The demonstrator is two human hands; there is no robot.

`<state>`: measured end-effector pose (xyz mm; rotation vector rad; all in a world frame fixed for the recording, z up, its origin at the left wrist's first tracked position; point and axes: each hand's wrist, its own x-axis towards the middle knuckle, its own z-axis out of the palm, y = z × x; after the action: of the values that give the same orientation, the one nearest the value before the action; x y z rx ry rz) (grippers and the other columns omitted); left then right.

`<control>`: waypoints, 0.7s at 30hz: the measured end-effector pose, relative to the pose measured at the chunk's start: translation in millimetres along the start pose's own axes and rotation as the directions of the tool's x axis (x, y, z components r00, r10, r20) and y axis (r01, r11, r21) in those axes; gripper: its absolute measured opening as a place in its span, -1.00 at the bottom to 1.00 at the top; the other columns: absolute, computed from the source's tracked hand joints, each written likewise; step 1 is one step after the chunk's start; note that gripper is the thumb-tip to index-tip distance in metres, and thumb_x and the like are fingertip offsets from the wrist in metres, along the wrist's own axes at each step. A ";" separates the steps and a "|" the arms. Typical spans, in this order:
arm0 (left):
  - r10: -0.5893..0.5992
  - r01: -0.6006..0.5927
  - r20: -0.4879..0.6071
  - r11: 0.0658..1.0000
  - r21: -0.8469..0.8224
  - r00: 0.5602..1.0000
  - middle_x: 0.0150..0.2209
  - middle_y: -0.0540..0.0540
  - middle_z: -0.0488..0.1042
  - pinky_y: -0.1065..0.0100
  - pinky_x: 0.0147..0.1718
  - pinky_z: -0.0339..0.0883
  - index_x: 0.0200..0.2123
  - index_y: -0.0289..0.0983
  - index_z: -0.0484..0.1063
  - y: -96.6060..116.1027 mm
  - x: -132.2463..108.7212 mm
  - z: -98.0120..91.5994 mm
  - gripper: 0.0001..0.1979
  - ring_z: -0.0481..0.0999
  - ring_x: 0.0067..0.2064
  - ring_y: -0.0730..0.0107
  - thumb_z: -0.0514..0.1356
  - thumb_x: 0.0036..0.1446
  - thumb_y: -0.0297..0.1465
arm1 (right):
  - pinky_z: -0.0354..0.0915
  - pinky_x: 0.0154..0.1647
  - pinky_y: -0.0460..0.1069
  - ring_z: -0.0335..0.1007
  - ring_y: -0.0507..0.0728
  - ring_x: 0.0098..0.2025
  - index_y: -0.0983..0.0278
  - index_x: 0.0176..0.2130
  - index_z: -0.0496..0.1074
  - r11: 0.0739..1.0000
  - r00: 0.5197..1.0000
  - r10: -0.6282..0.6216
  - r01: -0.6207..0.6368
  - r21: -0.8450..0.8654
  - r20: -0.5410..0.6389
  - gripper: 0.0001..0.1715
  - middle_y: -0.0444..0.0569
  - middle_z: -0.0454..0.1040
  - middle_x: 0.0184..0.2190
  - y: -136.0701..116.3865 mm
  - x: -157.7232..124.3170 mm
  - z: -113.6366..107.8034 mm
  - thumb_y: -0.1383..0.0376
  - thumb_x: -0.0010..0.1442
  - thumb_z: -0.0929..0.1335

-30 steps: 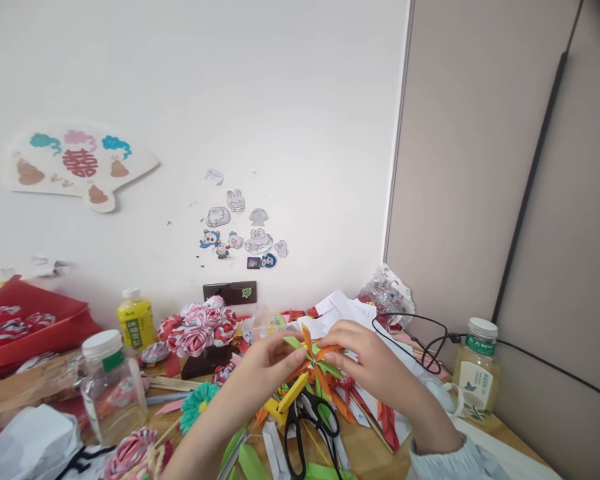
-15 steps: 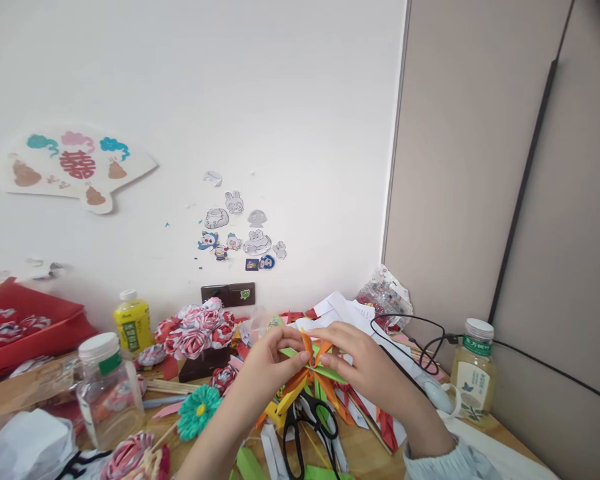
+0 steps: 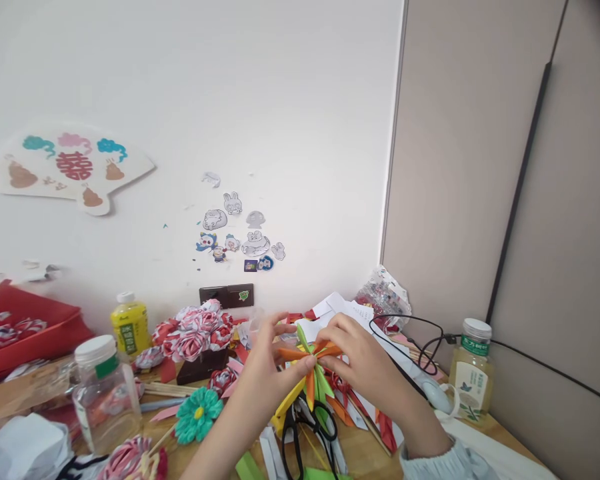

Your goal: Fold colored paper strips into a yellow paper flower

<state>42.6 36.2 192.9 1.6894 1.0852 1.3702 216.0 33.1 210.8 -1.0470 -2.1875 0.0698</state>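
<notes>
Both my hands grip a spiky paper star above the cluttered table.

My left hand [image 3: 267,380] and right hand [image 3: 363,363] meet at the paper star [image 3: 311,392], fingertips closed on its centre from either side. It is built from narrow folded strips, orange and bright green by turns, fanning out from one middle point like pointed petals. It is held in the air just over the black scissors [image 3: 300,417] lying on the wooden table [image 3: 365,453], with a teal paper flower [image 3: 197,413] to the left.
</notes>
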 end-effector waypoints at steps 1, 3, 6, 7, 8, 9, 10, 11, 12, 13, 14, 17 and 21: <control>0.036 -0.035 -0.001 0.995 0.090 0.999 -0.05 -0.17 0.31 0.18 -0.26 0.39 -0.02 -0.19 0.13 1.7 -1.6 -0.7 -0.44 0.51 -0.25 0.26 0.26 -0.11 -0.33 | 0.25 -0.20 -0.01 0.28 0.13 -0.17 0.23 -0.26 0.38 1.000 1.000 0.001 -0.002 -0.025 -0.025 -0.82 -0.07 0.31 -0.27 0.2 0.1 0.3 0.45 0.10 0.37; 0.127 -0.131 0.034 0.944 0.303 0.991 -0.13 -0.14 0.37 0.15 -0.20 0.36 -0.15 -0.20 0.25 6.7 -4.7 -1.7 -0.63 0.47 -0.17 0.19 0.23 -0.08 -0.42 | 0.25 -0.17 0.01 0.26 0.15 -0.14 0.24 -0.28 0.37 0.998 0.997 -0.010 0.006 -0.064 -0.071 -0.78 -0.05 0.28 -0.25 0.6 -0.4 0.8 0.49 0.05 0.39; 0.258 -0.291 0.136 0.807 0.514 0.956 -0.23 -0.11 0.43 0.14 -0.16 0.32 -0.29 -0.21 0.34 13.5 -8.7 -1.5 -0.82 0.43 -0.14 0.17 0.13 -0.03 -0.51 | 0.23 -0.13 0.03 0.22 0.17 -0.10 0.24 -0.29 0.36 0.994 0.992 -0.058 0.048 -0.096 -0.109 -0.76 -0.03 0.28 -0.20 0.7 -1.4 2.4 0.49 0.03 0.41; 0.288 -0.324 0.154 0.762 0.561 0.945 -0.23 -0.11 0.44 0.14 -0.16 0.32 -0.30 -0.22 0.35 14.6 -9.6 -0.8 -0.82 0.43 -0.14 0.17 0.11 -0.02 -0.53 | 0.23 -0.13 0.03 0.22 0.16 -0.11 0.23 -0.29 0.35 0.992 0.991 -0.079 0.068 -0.102 -0.106 -0.78 -0.03 0.30 -0.20 0.8 -1.4 3.3 0.48 0.05 0.40; 0.312 -0.343 0.161 0.716 0.608 0.936 -0.23 -0.12 0.45 0.13 -0.17 0.32 -0.30 -0.23 0.36 14.9 -10.2 -0.1 -0.80 0.42 -0.14 0.15 0.10 -0.03 -0.55 | 0.23 -0.15 0.03 0.22 0.16 -0.13 0.23 -0.29 0.35 0.990 0.991 -0.098 0.088 -0.108 -0.094 -0.80 -0.04 0.32 -0.21 0.8 -1.1 4.4 0.47 0.08 0.39; 0.332 -0.355 0.165 0.666 0.656 0.929 -0.22 -0.14 0.46 0.11 -0.18 0.31 -0.30 -0.24 0.37 14.7 -10.5 0.8 -0.78 0.42 -0.14 0.13 0.09 -0.05 -0.57 | 0.22 -0.17 0.03 0.23 0.15 -0.16 0.23 -0.29 0.34 0.988 0.990 -0.117 0.108 -0.114 -0.076 -0.84 -0.05 0.34 -0.23 0.9 -0.5 5.8 0.45 0.10 0.37; 0.351 -0.366 0.175 0.610 0.703 0.920 -0.22 -0.15 0.47 0.09 -0.18 0.29 -0.29 -0.24 0.38 14.0 -10.5 1.6 -0.76 0.41 -0.13 0.09 0.09 -0.06 -0.59 | 0.22 -0.20 0.02 0.23 0.15 -0.19 0.23 -0.30 0.34 0.985 0.990 -0.130 0.122 -0.123 -0.055 -0.87 -0.06 0.36 -0.27 1.1 0.4 7.3 0.43 0.12 0.36; 0.370 -0.377 0.187 0.553 0.743 0.910 -0.21 -0.16 0.48 0.06 -0.17 0.27 -0.29 -0.25 0.39 13.1 -10.3 2.3 -0.75 0.40 -0.11 0.06 0.08 -0.07 -0.59 | 0.21 -0.23 0.02 0.23 0.14 -0.22 0.24 -0.31 0.33 0.982 0.990 -0.136 0.130 -0.133 -0.034 -0.89 -0.07 0.37 -0.31 1.3 1.3 8.9 0.42 0.14 0.35; 0.386 -0.388 0.202 0.501 0.774 0.900 -0.21 -0.16 0.49 0.03 -0.15 0.25 -0.28 -0.25 0.40 12.3 -9.9 2.8 -0.75 0.39 -0.10 0.04 0.08 -0.06 -0.60 | 0.20 -0.24 0.02 0.23 0.14 -0.25 0.25 -0.32 0.32 0.981 0.991 -0.135 0.131 -0.146 -0.021 -0.90 -0.08 0.38 -0.34 1.6 2.3 10.5 0.42 0.14 0.35; 0.398 -0.399 0.218 0.458 0.794 0.891 -0.21 -0.15 0.50 0.01 -0.14 0.22 -0.28 -0.25 0.40 11.6 -9.3 3.1 -0.76 0.39 -0.10 0.03 0.09 -0.04 -0.59 | 0.20 -0.25 0.02 0.23 0.14 -0.26 0.26 -0.33 0.32 0.979 0.992 -0.128 0.124 -0.159 -0.015 -0.91 -0.08 0.38 -0.36 1.8 3.2 12.0 0.42 0.15 0.34; 0.405 -0.409 0.233 0.428 0.806 0.884 -0.22 -0.14 0.51 0.01 -0.13 0.21 -0.28 -0.25 0.41 11.2 -8.6 3.2 -0.78 0.39 -0.11 0.04 0.09 -0.01 -0.58 | 0.19 -0.26 0.02 0.23 0.14 -0.27 0.26 -0.34 0.32 0.979 0.993 -0.115 0.111 -0.170 -0.013 -0.92 -0.08 0.39 -0.36 1.9 3.9 13.2 0.42 0.15 0.34; 0.407 -0.419 0.256 0.383 0.823 0.877 -0.30 -0.10 0.51 0.06 -0.16 0.21 -0.30 -0.25 0.43 10.7 -6.2 2.8 -0.83 0.41 -0.20 0.13 0.07 0.09 -0.52 | 0.17 -0.24 0.02 0.23 0.14 -0.26 0.27 -0.32 0.32 0.982 0.996 -0.086 0.078 -0.169 -0.036 -0.93 -0.08 0.39 -0.35 1.5 4.4 15.6 0.43 0.17 0.31; 0.427 -0.407 0.245 0.344 0.846 0.870 -0.35 -0.11 0.50 0.11 -0.21 0.22 -0.34 -0.26 0.43 7.8 -3.7 2.6 -0.80 0.40 -0.26 0.17 0.00 0.17 -0.51 | 0.15 -0.20 0.03 0.22 0.14 -0.23 0.27 -0.27 0.32 0.984 0.994 -0.086 0.074 -0.161 -0.070 -0.91 -0.05 0.39 -0.31 0.8 2.7 17.3 0.44 0.19 0.28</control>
<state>46.1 29.6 197.9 2.9164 1.6189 1.1219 204.7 39.7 199.1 -1.0288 -2.1898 -0.1808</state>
